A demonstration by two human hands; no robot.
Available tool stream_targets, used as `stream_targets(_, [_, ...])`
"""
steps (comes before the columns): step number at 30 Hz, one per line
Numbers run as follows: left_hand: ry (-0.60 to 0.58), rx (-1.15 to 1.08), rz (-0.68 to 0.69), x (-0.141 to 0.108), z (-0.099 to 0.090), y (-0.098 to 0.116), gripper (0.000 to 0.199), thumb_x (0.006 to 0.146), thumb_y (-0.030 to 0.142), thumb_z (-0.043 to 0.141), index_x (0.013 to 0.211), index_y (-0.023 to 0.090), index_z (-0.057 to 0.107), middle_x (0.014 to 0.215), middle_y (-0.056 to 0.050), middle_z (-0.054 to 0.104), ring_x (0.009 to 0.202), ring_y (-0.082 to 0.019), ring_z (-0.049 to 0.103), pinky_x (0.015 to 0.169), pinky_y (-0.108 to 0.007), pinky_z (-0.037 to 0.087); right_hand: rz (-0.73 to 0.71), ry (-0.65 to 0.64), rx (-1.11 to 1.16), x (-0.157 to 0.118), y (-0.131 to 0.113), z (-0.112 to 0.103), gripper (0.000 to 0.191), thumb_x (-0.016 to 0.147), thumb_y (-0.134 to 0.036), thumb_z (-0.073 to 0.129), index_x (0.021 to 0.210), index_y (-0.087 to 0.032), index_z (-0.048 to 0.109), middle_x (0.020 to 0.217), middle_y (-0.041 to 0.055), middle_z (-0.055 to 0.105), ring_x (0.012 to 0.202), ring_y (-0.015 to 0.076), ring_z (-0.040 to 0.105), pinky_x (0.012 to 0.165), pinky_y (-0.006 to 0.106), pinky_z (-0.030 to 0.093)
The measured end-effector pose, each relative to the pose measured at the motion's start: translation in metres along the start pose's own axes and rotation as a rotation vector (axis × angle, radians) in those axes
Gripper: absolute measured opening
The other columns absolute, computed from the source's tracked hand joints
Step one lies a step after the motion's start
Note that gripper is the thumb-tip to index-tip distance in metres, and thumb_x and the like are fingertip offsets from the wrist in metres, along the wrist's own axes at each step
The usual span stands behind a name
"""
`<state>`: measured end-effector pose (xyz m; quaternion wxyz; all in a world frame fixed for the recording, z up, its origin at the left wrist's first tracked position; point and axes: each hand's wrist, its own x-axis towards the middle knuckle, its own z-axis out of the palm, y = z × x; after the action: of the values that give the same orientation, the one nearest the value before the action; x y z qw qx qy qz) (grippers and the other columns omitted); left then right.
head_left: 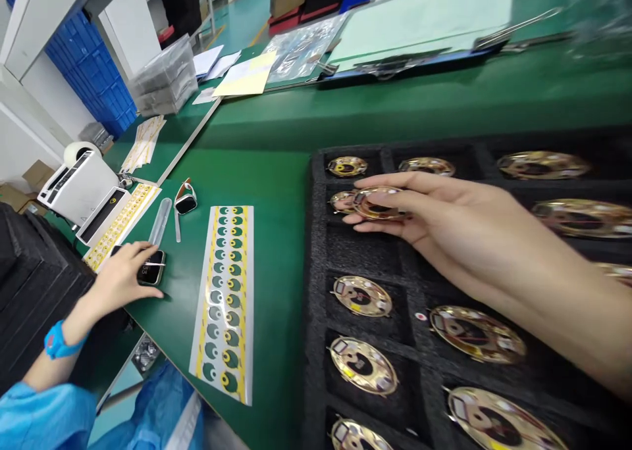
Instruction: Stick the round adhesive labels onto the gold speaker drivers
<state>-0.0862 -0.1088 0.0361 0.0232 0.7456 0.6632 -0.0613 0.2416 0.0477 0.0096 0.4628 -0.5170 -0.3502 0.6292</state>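
- Black, rough-textured foam tray [316, 292]: rectangular compartments.
- Left hand [120, 276]: open, thumb spread, over a smooth, glass-faced black phone [154, 275]; no visible grip.
- Right hand [464, 229]: thumb and fingers pinch a shiny gold, metallic-looking, ring-shaped part [363, 204] above the tray's left column.

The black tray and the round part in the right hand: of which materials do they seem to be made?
The black tray looks like dense foam: its thick walls are matt and slightly grainy. The round part in the right hand seems to be metal or metal-plated, with a glossy gold finish, as its rim shines; fingers cover much of it, so plated plastic remains possible.
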Motion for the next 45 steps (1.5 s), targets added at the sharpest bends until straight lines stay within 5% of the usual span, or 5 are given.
stream_targets(4, [-0.083,-0.025,-0.011,-0.007,-0.004,-0.043,0.073,0.072,0.044,0.079,0.137,0.021,0.053,0.14,-0.015,0.057,0.124,-0.034,0.057,0.103,-0.049,0.047,-0.015,-0.004,-0.043,0.004,0.005,-0.001,0.019,0.073,-0.004,0.061,0.067,-0.02,0.067,0.064,0.0018,0.067,0.056,0.0117,0.061,0.055,0.023,0.051])
stream_targets(9, [-0.097,-0.083,0.015,-0.004,0.002,-0.047,0.068,0.076,0.036,0.074,0.139,0.023,0.051,0.132,-0.012,0.059,0.118,-0.029,0.06,0.099,-0.042,0.049,-0.023,-0.022,-0.063,0.004,0.006,-0.001,0.016,0.073,-0.005,0.061,0.067,-0.019,0.066,0.066,0.0015,0.067,0.055,0.0113,0.06,0.055,0.023,0.051])
stream_targets(19, [0.071,-0.086,0.245,0.054,-0.031,0.032,0.068,0.079,0.043,0.068,0.14,0.021,0.05,0.118,-0.012,0.055,0.103,-0.027,0.06,0.087,-0.04,0.051,0.003,-0.009,-0.026,-0.002,0.002,0.0,0.021,0.081,0.0,0.057,0.071,-0.017,0.065,0.062,0.0001,0.068,0.054,0.0083,0.062,0.054,0.017,0.051])
stream_targets(29, [0.027,-0.001,0.417,0.16,-0.007,0.098,0.07,0.075,0.041,0.069,0.139,0.016,0.053,0.114,-0.015,0.06,0.1,-0.029,0.061,0.079,-0.036,0.047,-0.037,0.073,-0.005,-0.004,-0.002,-0.003,0.033,0.081,0.005,0.054,0.06,-0.018,0.067,0.058,0.0001,0.066,0.053,0.0084,0.063,0.049,0.016,0.051])
stream_targets(45, [0.0,0.099,0.377,0.144,-0.004,0.047,0.069,0.075,0.044,0.067,0.138,0.021,0.055,0.107,-0.014,0.062,0.091,-0.027,0.061,0.071,-0.031,0.041,0.004,0.131,-0.005,-0.001,-0.001,0.003,0.043,0.084,0.01,0.052,0.056,-0.018,0.069,0.055,0.0002,0.066,0.047,0.0075,0.063,0.045,0.015,0.051])
